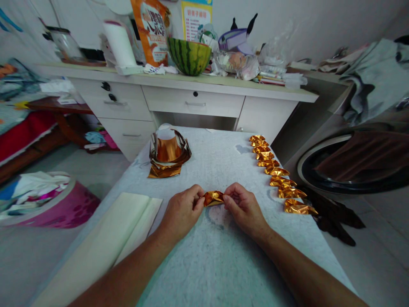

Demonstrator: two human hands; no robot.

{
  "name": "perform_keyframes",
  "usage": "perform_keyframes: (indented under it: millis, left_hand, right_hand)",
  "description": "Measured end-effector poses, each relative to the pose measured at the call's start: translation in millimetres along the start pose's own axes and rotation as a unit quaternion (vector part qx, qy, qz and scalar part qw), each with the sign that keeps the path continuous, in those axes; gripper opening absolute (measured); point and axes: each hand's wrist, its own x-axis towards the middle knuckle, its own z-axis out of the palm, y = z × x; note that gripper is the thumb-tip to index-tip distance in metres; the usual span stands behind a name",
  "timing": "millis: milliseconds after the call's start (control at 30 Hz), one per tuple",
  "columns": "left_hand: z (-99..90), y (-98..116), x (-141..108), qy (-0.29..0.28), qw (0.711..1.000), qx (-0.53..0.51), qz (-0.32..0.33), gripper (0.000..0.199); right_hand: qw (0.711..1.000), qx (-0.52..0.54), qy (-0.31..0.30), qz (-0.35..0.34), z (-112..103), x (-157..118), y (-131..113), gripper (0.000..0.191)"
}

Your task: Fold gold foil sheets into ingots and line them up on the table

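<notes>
A small folded gold foil ingot (pixel 214 198) is held between my two hands, low over the cloth-covered table. My left hand (pixel 185 209) pinches its left end between thumb and fingers. Its right tip sits in the closed fingers of my right hand (pixel 244 207). Along the table's right edge runs a row of several similar gold foil ingots (pixel 283 182). Toward the far left stands a curled stack of gold foil sheets (pixel 169 149), loosely rolled. Left of my left hand lies folded cream paper (pixel 118 226), partly covered by my forearm.
The table (pixel 220 160) reaches toward a white desk (pixel 191 100) with drawers. On the desk stand a watermelon-patterned bowl (pixel 189 56), an orange snack bag (pixel 151 34) and a paper roll (pixel 119 42). A full pink bin (pixel 64 202) is at left, a front-loading washer (pixel 306 164) at right.
</notes>
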Motion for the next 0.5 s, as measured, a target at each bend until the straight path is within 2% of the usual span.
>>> perform_keyframes:
  millis: [233, 333, 433, 500]
  left_hand:
    - [0.3, 0, -1, 0.012, 1.000, -0.002, -0.001, 0.005]
    - [0.5, 0, -1, 0.017, 1.000, -0.012, 0.000, 0.006]
    - [0.5, 2, -1, 0.011, 0.999, -0.037, 0.006, 0.008]
    - [0.8, 4, -2, 0.007, 0.998, -0.062, 0.008, 0.012]
  right_hand:
    - [1.000, -0.023, 0.001, -0.017, 0, 2, -1, 0.005]
    - [0.992, -0.114, 0.031, -0.049, -2, 5, -5, 0.003]
    - [0.967, -0.234, 0.054, -0.084, -7, 10, -10, 0.007]
    - [0.953, -0.285, 0.057, -0.085, -12, 14, -12, 0.007]
